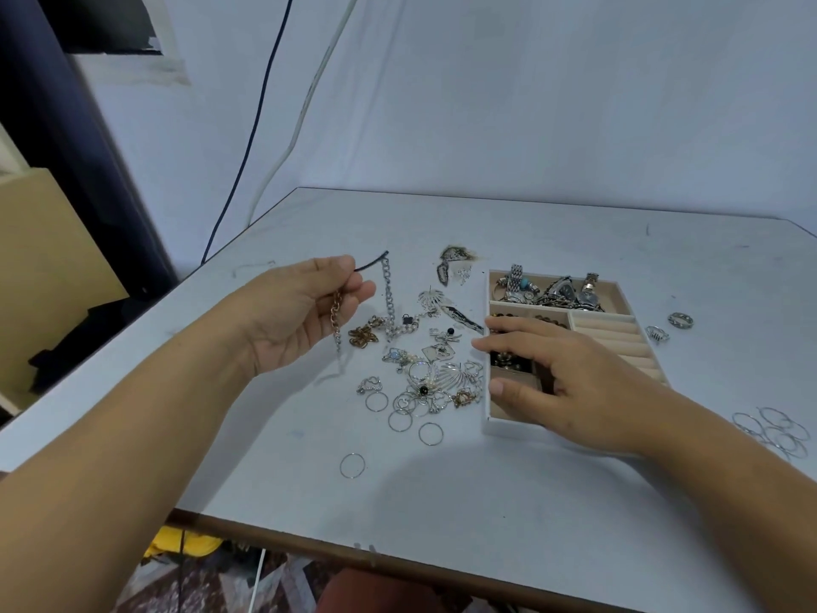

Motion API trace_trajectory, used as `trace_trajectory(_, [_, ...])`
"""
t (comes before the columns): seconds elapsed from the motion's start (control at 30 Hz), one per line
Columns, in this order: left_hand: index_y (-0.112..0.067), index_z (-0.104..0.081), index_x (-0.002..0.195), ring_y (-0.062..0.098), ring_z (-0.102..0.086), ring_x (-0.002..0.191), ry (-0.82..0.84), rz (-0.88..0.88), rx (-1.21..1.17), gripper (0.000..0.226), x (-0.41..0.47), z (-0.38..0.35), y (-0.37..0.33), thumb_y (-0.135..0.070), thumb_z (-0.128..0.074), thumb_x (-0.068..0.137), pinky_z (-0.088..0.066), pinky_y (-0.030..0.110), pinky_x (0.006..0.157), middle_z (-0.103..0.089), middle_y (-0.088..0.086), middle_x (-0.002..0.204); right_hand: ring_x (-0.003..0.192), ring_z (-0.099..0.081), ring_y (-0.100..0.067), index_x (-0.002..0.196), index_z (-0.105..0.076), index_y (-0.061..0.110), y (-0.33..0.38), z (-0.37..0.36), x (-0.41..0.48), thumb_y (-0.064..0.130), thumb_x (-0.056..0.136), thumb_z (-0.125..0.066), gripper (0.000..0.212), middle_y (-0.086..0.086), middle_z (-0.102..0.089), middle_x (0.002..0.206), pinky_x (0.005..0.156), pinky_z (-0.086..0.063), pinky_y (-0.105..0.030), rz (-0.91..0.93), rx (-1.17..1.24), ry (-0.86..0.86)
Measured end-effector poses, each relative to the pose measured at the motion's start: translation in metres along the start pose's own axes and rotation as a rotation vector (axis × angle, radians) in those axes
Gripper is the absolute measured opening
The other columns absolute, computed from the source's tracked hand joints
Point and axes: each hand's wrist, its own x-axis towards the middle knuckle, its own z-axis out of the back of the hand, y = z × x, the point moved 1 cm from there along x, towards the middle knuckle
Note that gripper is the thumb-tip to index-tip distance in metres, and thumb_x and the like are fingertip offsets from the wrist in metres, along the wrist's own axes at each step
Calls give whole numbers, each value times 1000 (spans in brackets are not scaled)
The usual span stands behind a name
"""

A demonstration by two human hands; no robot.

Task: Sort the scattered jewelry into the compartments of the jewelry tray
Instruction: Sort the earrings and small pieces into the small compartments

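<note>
My left hand (294, 311) is raised above the table, pinching a chain necklace (389, 298) with a black cord end; its silver links hang down to the pile and a gold-toned length dangles from my palm. The scattered jewelry (424, 369) lies mid-table: pendants, earrings and thin hoops. The beige jewelry tray (614, 286) stands to the right, its back compartment full of watches. My right hand (570, 391) rests flat over the tray's front left compartments, fingers apart, holding nothing that I can see, and hides them.
Two rings (680, 320) lie right of the tray. A cluster of thin hoops (773, 431) sits near the table's right edge. A single hoop (353, 465) lies toward the front edge. Cables hang against the back wall at left.
</note>
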Motion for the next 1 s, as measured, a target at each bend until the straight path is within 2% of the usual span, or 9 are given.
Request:
trace_trajectory(0.13, [5,-61,104,13,-72,77,99,178,-96,20,-4,1,5,-4,-47,94,-57,19,69,-71,9,82,134,-28,8,131,-48,43,-1,0,0,60,83,-47,51,22,-36,146,109,-23,-18,3,2,2])
trace_trajectory(0.27, [0,-64,100,20,-72,83,137,184,-131,20,-6,-1,7,0,-45,92,-58,24,71,-67,6,78,135,-27,8,131,-49,42,-1,0,-1,59,83,-48,51,22,-36,145,109,-22,-17,-1,7,0])
trace_trajectory(0.37, [-5,-63,96,19,-71,85,111,12,21,17,-6,-5,8,-3,-47,94,-58,26,75,-67,5,77,134,-27,8,131,-50,42,-1,1,-1,58,83,-49,51,21,-37,145,109,-22,-17,2,3,0])
trace_trajectory(0.57, [-30,-69,91,8,-63,84,-39,-573,742,17,-4,0,3,-16,-60,91,-55,34,85,-67,-7,86,135,-27,8,132,-50,41,0,1,0,58,83,-49,52,20,-38,145,109,-21,-16,6,3,2])
trace_trajectory(0.67, [-41,-64,90,0,-58,97,-92,-821,959,21,-6,0,2,-21,-59,92,-49,19,82,-62,-11,103,134,-27,9,132,-49,42,-1,1,0,58,83,-49,51,20,-37,146,107,-20,-14,4,-4,3])
trace_trajectory(0.77, [-27,-61,98,-4,-60,93,-39,-903,1089,16,-8,-1,4,-14,-53,95,-39,2,70,-67,-14,99,135,-26,8,132,-49,42,0,1,0,57,85,-51,49,20,-37,146,107,-19,-14,8,0,4])
trace_trajectory(0.83, [-22,-60,100,0,-62,85,-1,-947,1187,16,-7,1,5,-9,-52,96,-41,7,67,-67,-15,90,135,-27,7,132,-49,42,0,1,-1,54,87,-53,47,20,-36,146,107,-21,-16,4,8,3])
trace_trajectory(0.93, [-24,-61,104,8,-59,82,44,-1005,1308,23,-4,6,5,-7,-50,95,-46,24,74,-65,-7,91,135,-27,6,131,-49,42,-1,1,0,54,87,-54,46,21,-35,146,107,-21,-17,-3,7,5])
trace_trajectory(1.0, [-28,-62,101,7,-58,82,37,-945,1282,25,-3,8,4,-8,-48,96,-46,20,74,-63,-7,91,134,-28,7,131,-49,42,-1,1,0,58,86,-52,48,21,-37,146,107,-22,-17,3,1,1])
